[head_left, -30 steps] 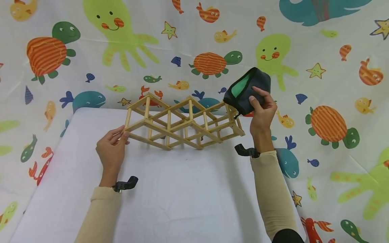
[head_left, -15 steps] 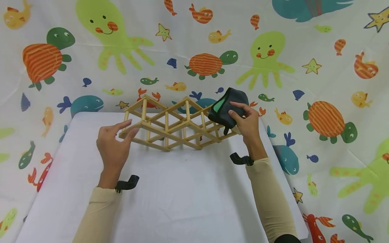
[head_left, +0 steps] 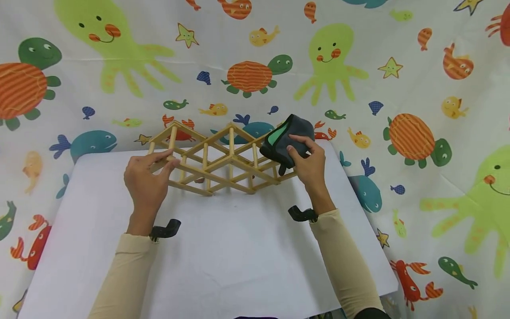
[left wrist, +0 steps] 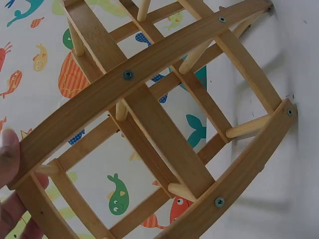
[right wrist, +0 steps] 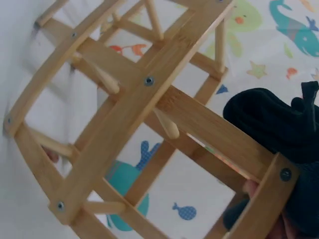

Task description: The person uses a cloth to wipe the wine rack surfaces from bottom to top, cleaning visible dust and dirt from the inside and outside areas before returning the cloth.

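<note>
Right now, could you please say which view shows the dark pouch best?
The head view: the dark pouch is uncropped, its green lining visible, though the right hand covers part. The right wrist view cuts it off at the edge, partly behind the wooden rack. In the left wrist view I cannot make it out.

The person's left hand (left wrist: 12, 208) reaches in at the left edge and pinches one corner of a light-brown wooden lattice rack (left wrist: 169, 142) of flat slats and round dowels (left wrist: 247, 126). Round grey metal screw heads (left wrist: 219, 201) sit in the slats. Through the gaps shows a white cloth (left wrist: 22, 45) printed with a green fish (left wrist: 118, 196) and a teal tail (left wrist: 196, 130). A smooth white surface (left wrist: 304, 59), faintly shadowed, fills the right side.
</note>
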### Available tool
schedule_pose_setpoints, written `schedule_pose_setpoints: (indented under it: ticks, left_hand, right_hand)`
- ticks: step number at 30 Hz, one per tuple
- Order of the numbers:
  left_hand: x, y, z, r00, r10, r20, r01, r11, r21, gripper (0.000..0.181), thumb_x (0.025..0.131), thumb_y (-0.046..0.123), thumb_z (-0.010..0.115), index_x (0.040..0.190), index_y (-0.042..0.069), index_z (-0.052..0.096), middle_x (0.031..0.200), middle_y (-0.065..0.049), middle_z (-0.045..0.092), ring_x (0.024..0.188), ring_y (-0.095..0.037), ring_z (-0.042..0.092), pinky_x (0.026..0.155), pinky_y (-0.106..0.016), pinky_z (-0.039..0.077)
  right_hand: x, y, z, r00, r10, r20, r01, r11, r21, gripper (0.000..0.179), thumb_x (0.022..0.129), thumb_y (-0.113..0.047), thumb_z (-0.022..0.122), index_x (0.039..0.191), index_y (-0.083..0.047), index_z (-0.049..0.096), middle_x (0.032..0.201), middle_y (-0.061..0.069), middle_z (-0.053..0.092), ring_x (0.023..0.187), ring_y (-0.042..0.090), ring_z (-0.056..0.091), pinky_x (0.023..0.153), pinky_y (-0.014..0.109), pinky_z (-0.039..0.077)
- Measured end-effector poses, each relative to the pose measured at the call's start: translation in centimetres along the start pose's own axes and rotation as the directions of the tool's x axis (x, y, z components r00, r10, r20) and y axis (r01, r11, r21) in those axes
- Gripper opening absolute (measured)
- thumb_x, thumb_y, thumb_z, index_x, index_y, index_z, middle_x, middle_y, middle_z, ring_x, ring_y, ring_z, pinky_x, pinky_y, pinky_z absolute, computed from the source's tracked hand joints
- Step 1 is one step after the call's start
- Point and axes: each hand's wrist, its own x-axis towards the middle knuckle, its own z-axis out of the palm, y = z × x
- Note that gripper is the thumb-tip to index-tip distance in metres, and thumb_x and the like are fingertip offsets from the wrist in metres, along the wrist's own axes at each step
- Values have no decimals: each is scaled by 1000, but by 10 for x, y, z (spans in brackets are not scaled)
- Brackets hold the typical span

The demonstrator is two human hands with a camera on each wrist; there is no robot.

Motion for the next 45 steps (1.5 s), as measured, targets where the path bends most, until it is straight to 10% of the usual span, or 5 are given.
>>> schedule_pose_setpoints:
  ticks: [9, 29, 36, 41, 45]
  left_hand:
    - [-1, -4, 6, 1000, -22, -7, 21, 994, -107, 29, 94, 26, 83, 122, 16, 82, 101, -19, 79, 101, 7, 43, 85, -31, 35]
    - [65, -9, 52, 987, -8, 162, 27, 994, -110, 33, 96, 34, 80, 125, 18, 81, 120, -15, 77, 99, -18, 55, 81, -23, 37]
    - [85, -4, 69, 977, -4, 212, 26, 995, -97, 29, 100, 28, 77, 128, 21, 80, 118, -12, 81, 84, -6, 66, 71, -13, 44]
    - [80, 8, 72, 987, 22, 159, -18, 1000, -26, 32, 101, 23, 76, 132, 17, 77, 129, -12, 77, 95, -27, 63, 79, -30, 48]
    - [56, 31, 77, 984, 170, 57, -172, 985, 28, 36, 98, 22, 80, 131, 10, 76, 132, -14, 76, 119, -40, 59, 99, -54, 47]
  right_hand:
    - [-46, 4, 3, 984, -97, -150, 109, 991, 74, 29, 96, -6, 75, 123, -16, 79, 129, 13, 70, 98, 19, 75, 80, 21, 64]
    - [-66, -2, 11, 959, -163, -233, 134, 982, -136, 28, 97, -17, 77, 124, -26, 79, 122, 13, 72, 109, 21, 72, 86, 30, 64]
    - [-56, -13, 2, 975, -147, -164, 109, 969, -222, 28, 97, -19, 76, 124, -27, 79, 122, 11, 75, 101, 20, 73, 79, 29, 62]
    - [-45, -16, -16, 987, -102, -124, 87, 988, -126, 27, 97, -21, 78, 123, -29, 80, 127, 10, 73, 101, 19, 72, 77, 20, 61]
    - [-31, -5, -35, 979, -37, -202, 54, 996, 77, 28, 99, -15, 76, 126, -22, 79, 136, 12, 65, 111, 23, 68, 83, 19, 62]
